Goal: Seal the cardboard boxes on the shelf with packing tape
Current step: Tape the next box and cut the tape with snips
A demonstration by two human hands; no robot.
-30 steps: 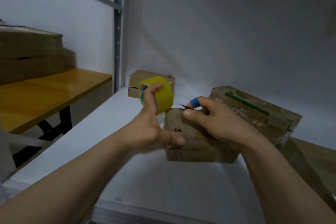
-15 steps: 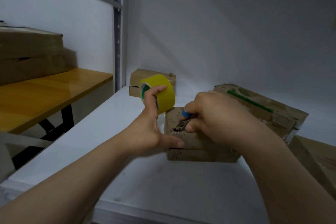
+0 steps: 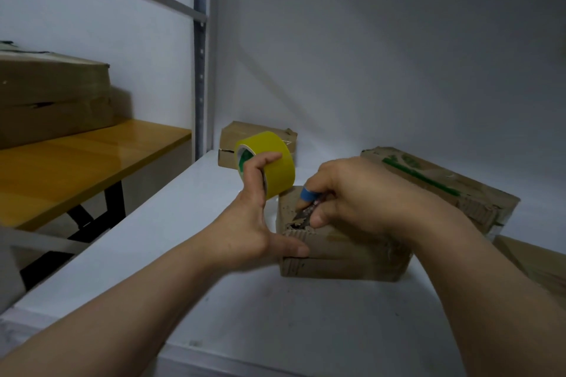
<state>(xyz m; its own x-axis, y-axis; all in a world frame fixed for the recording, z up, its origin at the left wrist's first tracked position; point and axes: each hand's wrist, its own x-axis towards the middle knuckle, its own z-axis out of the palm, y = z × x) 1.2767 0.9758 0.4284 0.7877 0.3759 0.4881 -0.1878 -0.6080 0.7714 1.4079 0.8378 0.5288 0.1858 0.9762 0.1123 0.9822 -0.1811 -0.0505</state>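
A small worn cardboard box [image 3: 343,251] lies on the white shelf [image 3: 190,223]. My left hand [image 3: 254,223] holds a roll of yellow packing tape [image 3: 269,165] just above the box's left end, fingers through its core, while the thumb presses the box's front left corner. My right hand [image 3: 352,193] grips a small cutter with a blue end [image 3: 306,203], its blade down on the box top near the left edge. The tape strip itself is hard to make out.
A larger box with green print [image 3: 444,184] lies behind and to the right. Another small box [image 3: 235,138] sits at the back by the shelf post [image 3: 200,52]. A box edge [image 3: 533,266] shows at far right. A yellow table [image 3: 73,168] with stacked boxes stands left.
My right hand turned over and brought the cutter down onto the box top. The left hand kept the tape roll in place.
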